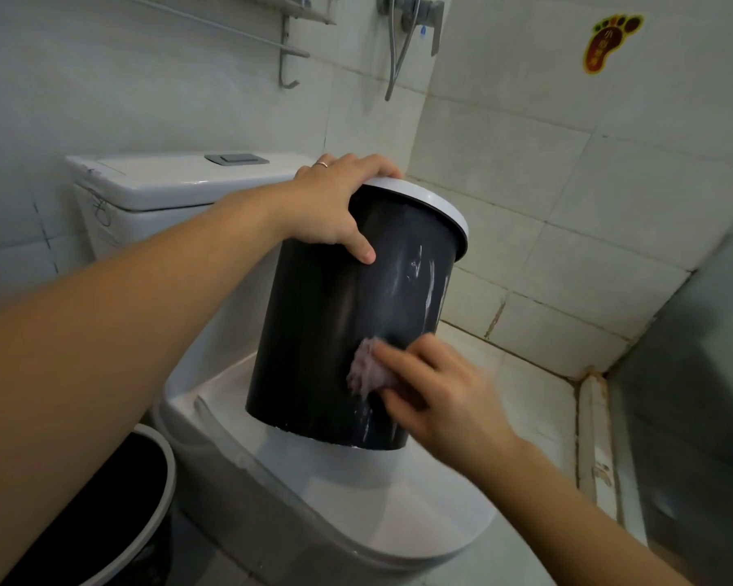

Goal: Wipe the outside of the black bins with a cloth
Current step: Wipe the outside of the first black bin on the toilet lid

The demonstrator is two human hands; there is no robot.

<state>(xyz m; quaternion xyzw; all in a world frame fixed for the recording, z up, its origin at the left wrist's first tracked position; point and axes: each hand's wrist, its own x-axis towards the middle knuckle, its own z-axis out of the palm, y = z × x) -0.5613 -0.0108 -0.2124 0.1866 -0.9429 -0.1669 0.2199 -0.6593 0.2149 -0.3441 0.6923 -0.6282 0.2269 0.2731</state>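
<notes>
A black bin (335, 323) with a white rim stands tilted on the closed toilet lid (377, 501). My left hand (335, 205) grips its rim at the top left, fingers over the edge and thumb on the wall. My right hand (441, 391) holds a small pinkish cloth (369, 367) pressed against the bin's lower right wall. Wet streaks shine on the wall above the cloth. A second black bin (115, 522) with a white rim stands on the floor at the lower left, partly hidden by my left forearm.
The white toilet cistern (166, 184) stands behind the bin against the tiled wall. A towel rail (288, 48) and shower hose (398, 48) hang above. A glass partition (695, 374) closes the right side. A foot-shaped sticker (610, 42) is on the wall.
</notes>
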